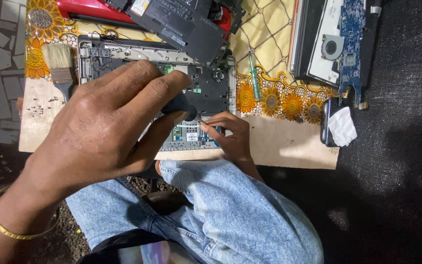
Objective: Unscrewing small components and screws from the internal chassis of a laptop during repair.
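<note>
While the left hand [98, 132] was clamped round the dark handle of a screwdriver [181, 108], fingers curled tight on it, the tip angled down into an opened laptop base [211, 83] lying on a pale board surface [279, 144] w/ a sunflower-print cloth [274, 100] over its far part. Right hand [228, 134] sat at the near edge of the base, fingers pinched together right by the driver tip; couldn't tell if a screw was betw. them, too small. A gold bangle [6, 227] was on the left wrist, and a denim-clad knee [230, 210] was tucked just under the board's near edge. Around it: a paintbrush [60, 63] left of the base, a green-handled screwdriver [254, 80] on the cloth to the right, a dark battery pack [181, 24] overlapping the base's far edge on a red part, a blue circuit board w/ fan [345, 46] well to the right, and a phone w/ a white tissue [340, 126] near the board's right end. Risk, as a judgement: the tip was v. close to the right fingertips, so a slip off the fastener could jab them or scratch the small board inside. A loose screw could also roll off the near edge onto the floor.
</note>
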